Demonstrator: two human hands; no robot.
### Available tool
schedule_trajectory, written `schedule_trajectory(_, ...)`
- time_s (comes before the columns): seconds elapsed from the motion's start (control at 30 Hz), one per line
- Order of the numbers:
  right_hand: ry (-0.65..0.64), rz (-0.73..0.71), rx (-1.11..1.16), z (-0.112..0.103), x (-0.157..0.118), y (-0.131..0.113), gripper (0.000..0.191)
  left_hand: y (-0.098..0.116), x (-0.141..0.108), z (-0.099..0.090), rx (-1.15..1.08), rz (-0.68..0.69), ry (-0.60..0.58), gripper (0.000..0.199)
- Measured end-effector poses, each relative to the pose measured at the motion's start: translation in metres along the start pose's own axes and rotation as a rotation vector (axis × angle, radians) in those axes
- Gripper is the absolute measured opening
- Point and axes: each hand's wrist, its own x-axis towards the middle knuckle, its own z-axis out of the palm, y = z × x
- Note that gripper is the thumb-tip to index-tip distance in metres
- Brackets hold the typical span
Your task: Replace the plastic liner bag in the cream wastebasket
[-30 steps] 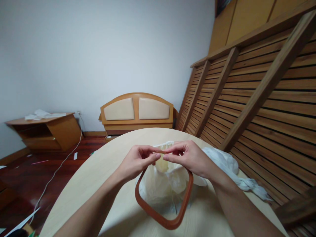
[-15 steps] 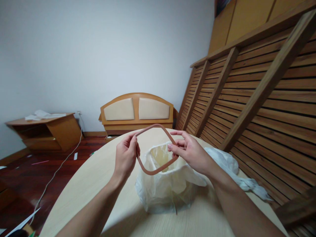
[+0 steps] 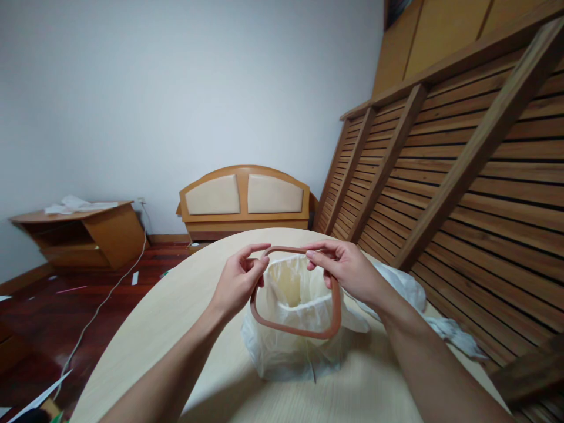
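A brown rounded-square ring (image 3: 294, 331) is held in the air by both my hands. My left hand (image 3: 240, 277) pinches its left side between thumb and fingers. On the opposite side, my right hand (image 3: 348, 267) grips its upper right part. Just behind and below the ring stands a trash bin (image 3: 288, 286), lined with a translucent white plastic bag (image 3: 299, 358) that is folded over its rim and hangs down outside. The ring overlaps the bin's mouth in view; whether they touch I cannot tell.
The bin stands on a round pale wooden table (image 3: 176, 329). Another white plastic bag (image 3: 403, 288) lies at the table's right side, beside a leaning slatted wooden frame (image 3: 440, 194). A headboard (image 3: 244, 200) and a low cabinet (image 3: 106, 235) stand by the wall. A cable (image 3: 112, 294) crosses the floor.
The ring has turned from a tilted diamond to a more level square and come down nearer the bin's mouth. Both my hands have shifted right with it and changed their grip slightly.
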Motion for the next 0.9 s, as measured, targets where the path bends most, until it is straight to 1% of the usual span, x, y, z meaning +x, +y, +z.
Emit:
schedule_trajectory(0.07,0.008,0.009,0.007,0.001,0.001,0.002,0.035,0.001,0.0,0.0,0.024,0.001,0.023,0.055)
schedule_trajectory(0.17,0.054,0.033,0.011,0.001,0.003,0.006,0.049,-0.001,0.002,0.001,0.029,-0.006,0.098,0.055)
schedule_trajectory(0.23,0.083,0.041,-0.012,0.0,0.005,0.01,0.052,-0.003,0.004,0.001,0.031,-0.011,0.129,0.056)
schedule_trajectory(0.33,0.12,0.044,-0.057,-0.003,0.008,0.017,0.048,-0.009,0.007,0.003,0.056,-0.018,0.103,0.061)
schedule_trajectory(0.47,0.133,0.072,-0.068,-0.009,0.015,0.03,0.046,-0.019,0.01,0.004,0.094,0.005,0.077,0.068)
schedule_trajectory(0.63,0.141,0.042,-0.115,-0.01,0.024,0.048,0.032,-0.035,0.015,0.005,0.123,-0.017,0.066,0.074)
schedule_trajectory(0.8,0.109,0.103,-0.117,-0.011,0.025,0.056,0.026,-0.047,0.018,0.007,0.153,-0.041,0.048,0.076)
schedule_trajectory(0.9,0.114,0.101,-0.176,-0.013,0.026,0.059,0.025,-0.05,0.017,0.008,0.174,-0.03,0.047,0.074)
